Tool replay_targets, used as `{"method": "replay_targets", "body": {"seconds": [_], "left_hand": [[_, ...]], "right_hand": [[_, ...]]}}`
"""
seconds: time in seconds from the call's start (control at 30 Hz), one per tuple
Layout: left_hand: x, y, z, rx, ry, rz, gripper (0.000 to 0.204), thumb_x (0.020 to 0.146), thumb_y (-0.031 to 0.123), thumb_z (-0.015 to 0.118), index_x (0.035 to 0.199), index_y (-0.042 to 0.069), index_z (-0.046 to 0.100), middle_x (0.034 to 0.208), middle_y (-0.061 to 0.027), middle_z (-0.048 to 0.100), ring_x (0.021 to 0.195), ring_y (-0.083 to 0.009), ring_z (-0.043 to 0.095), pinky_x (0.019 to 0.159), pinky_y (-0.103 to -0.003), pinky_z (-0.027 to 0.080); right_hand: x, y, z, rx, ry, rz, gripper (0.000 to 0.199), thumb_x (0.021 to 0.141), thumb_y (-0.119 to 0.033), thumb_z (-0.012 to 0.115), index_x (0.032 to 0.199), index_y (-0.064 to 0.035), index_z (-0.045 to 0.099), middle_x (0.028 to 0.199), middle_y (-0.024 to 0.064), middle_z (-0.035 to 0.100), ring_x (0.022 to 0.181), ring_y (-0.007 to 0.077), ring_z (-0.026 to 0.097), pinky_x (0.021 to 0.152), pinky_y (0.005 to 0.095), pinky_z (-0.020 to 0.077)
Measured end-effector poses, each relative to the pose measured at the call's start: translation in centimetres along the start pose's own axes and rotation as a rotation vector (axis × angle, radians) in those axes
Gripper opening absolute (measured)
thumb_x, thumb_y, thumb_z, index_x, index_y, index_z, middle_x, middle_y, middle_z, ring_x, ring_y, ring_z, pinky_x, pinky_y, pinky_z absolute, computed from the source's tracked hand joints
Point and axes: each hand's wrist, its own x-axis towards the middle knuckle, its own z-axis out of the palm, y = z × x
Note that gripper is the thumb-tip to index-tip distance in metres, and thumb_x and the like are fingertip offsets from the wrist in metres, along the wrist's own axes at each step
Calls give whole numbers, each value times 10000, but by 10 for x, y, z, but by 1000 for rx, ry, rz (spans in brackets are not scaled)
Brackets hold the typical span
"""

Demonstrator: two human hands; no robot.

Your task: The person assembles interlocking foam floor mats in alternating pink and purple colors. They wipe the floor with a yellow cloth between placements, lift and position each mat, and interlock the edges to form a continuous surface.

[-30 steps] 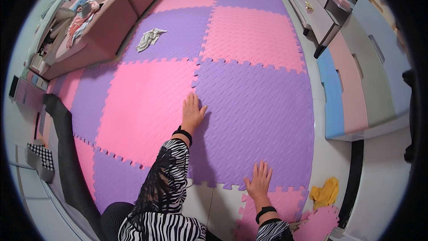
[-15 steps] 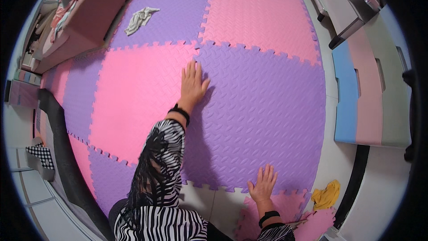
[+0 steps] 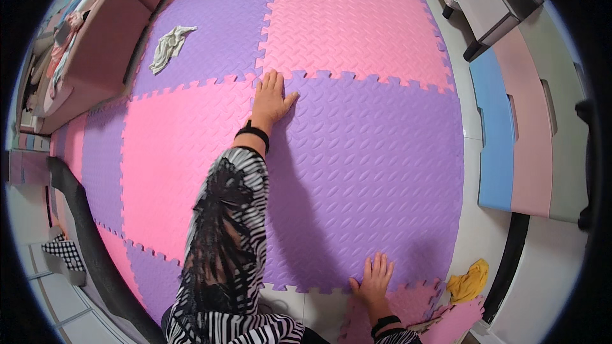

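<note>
A large purple foam floor tile with a raised pattern and toothed edges lies in front of me. My left hand rests flat at its far left corner, fingers stretched, near the seams with the left pink tile and the far pink tile. Close to the tile's near edge, my right hand lies flat with its fingers apart. Neither hand holds anything. Beneath the right wrist, a smaller pink tile piece borders that near edge.
A white-grey cloth lies on the far left purple tile. At the near right are a yellow cloth and a loose pink mat piece. Coloured drawers stand on the right, and a dark padded edge curves along the left.
My left hand has slid forward to the far corner seam of the purple tile. The right hand stays at the near edge. The whole view has shifted slightly.
</note>
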Motion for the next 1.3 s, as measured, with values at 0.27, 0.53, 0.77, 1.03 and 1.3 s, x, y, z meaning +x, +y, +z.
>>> {"method": "replay_targets", "body": {"seconds": [0.27, 0.53, 0.77, 1.03, 1.3], "left_hand": [[-3, -4, 0, 5, -75, -2, 657, 838, 440, 517, 1336, 32, 381, 1433, -167, 305, 1321, -315, 289, 1065, -534, 174], [19, 67, 8, 36, -100, 25, 622, 869, 421, 486, 1299, -19, 393, 1388, -198, 368, 1301, -339, 313, 1074, -478, 204], [39, 115, 11, 6, -6, 254, 514, 874, 414, 476, 1159, -12, 521, 1259, -178, 491, 1217, -322, 410, 1033, -452, 279], [53, 151, 15, -66, -227, 319, 446, 893, 385, 438, 1099, 1, 534, 1165, -161, 525, 1150, -315, 455, 1002, -435, 318], [66, 207, 36, -94, -202, 398, 458, 883, 379, 451, 1145, 16, 545, 1211, -162, 521, 1198, -295, 434, 1019, -449, 309]], "right_hand": [[4, -2, -9, 38, -78, 48, 748, 668, -412, 698, 1226, 18, 446, 1346, 270, 342, 1269, 444, 284, 1024, 623, 165], [8, -6, -26, 129, -74, 66, 714, 677, -393, 691, 1217, 16, 465, 1336, 263, 362, 1265, 435, 294, 1023, 614, 178], [10, -4, -27, 115, -54, 29, 721, 688, -407, 684, 1232, 10, 461, 1336, 263, 364, 1269, 430, 294, 1021, 608, 188], [6, 0, -18, 121, 31, 12, 719, 724, -442, 654, 1256, -3, 454, 1359, 224, 354, 1278, 399, 293, 1009, 605, 212], [2, 1, -15, 136, 31, 19, 713, 711, -442, 651, 1249, -13, 463, 1362, 222, 357, 1266, 398, 310, 1001, 615, 219]]}}
